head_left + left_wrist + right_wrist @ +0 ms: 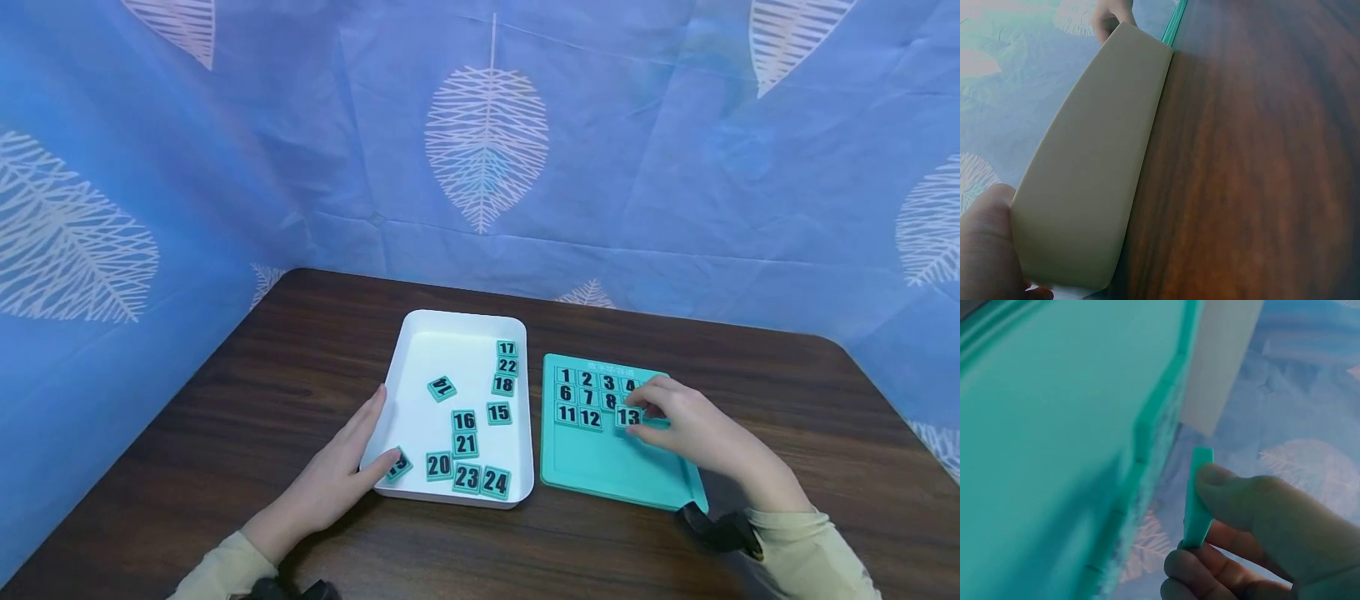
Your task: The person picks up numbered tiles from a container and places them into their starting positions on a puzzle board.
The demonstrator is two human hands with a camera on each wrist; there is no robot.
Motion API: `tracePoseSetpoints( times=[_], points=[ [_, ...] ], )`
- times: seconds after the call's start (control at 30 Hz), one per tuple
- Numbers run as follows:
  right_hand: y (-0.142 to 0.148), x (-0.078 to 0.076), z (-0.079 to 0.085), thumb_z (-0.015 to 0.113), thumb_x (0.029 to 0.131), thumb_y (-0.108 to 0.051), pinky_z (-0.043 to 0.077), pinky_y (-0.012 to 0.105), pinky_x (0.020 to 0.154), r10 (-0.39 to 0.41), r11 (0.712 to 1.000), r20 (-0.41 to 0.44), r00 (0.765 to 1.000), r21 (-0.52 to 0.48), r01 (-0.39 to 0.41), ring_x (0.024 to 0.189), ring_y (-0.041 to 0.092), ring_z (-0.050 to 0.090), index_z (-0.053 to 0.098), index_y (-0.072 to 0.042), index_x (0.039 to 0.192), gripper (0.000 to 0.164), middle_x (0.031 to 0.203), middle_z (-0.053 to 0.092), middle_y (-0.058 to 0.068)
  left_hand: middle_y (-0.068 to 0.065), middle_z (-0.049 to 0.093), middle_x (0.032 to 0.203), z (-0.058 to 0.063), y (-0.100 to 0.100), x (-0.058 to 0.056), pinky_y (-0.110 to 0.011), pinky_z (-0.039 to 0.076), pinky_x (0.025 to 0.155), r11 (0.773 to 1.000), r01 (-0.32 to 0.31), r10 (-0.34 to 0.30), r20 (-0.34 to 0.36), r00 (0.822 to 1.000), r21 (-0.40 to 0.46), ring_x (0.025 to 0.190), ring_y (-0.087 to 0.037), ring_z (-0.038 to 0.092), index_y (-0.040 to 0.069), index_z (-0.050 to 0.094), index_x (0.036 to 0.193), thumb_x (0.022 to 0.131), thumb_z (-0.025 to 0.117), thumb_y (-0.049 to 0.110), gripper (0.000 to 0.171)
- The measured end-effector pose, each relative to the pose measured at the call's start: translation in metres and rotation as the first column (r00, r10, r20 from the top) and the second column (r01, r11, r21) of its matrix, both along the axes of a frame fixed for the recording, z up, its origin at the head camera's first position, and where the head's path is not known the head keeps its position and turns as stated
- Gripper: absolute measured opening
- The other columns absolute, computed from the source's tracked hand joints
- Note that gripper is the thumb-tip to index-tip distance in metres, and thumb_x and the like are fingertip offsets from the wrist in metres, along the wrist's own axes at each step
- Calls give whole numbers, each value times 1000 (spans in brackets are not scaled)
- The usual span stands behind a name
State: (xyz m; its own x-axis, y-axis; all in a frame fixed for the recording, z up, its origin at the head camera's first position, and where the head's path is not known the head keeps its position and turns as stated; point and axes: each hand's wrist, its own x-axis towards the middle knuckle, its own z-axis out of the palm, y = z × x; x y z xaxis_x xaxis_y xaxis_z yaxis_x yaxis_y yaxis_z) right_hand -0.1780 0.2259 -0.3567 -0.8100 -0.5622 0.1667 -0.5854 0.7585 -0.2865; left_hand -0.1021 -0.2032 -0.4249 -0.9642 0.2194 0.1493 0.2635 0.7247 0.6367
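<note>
My right hand [693,425] pinches a teal number tile marked 13 [628,416] between thumb and fingers. It holds the tile over the third row of the teal board [600,467], just right of tile 12 [590,418]. Seen edge-on in the right wrist view, the tile [1197,506] is apart from the board's row of tiles. My left hand [337,467] grips the left side of the white tray [427,333], its thumb over the rim and its fingers along the outside. That thumb partly covers tile 19 [400,467].
Several loose tiles lie in the tray, among them 14 [442,388], 15 [498,412], 16 [463,421] and 20 [438,466]. Board and tray stand side by side on a dark wooden table [315,375]. A blue leaf-patterned cloth [600,167] hangs behind.
</note>
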Motion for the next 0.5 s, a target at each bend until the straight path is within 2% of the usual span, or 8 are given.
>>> tracePoseSetpoints(
  times=[0.23,0.5],
  points=[
    [-2,-6,-12,79,78,-14,47,28,62,7,1000,23,1000,15,-7,76,11,50,68,-6,101,27,93,55,0,-7,11,159,1,-1,0,-56,23,108,1000,4,-4,1,1000,8,143,-29,15,15,7,155,97,50,45,78],
    [-4,-9,-19,78,78,-11,48,28,62,-12,1000,20,1000,16,12,76,11,51,67,-3,102,27,92,56,2,-6,10,159,1,-2,1,-55,23,109,1000,8,-8,8,1000,16,143,-28,14,16,7,155,97,50,45,78]
  ],
)
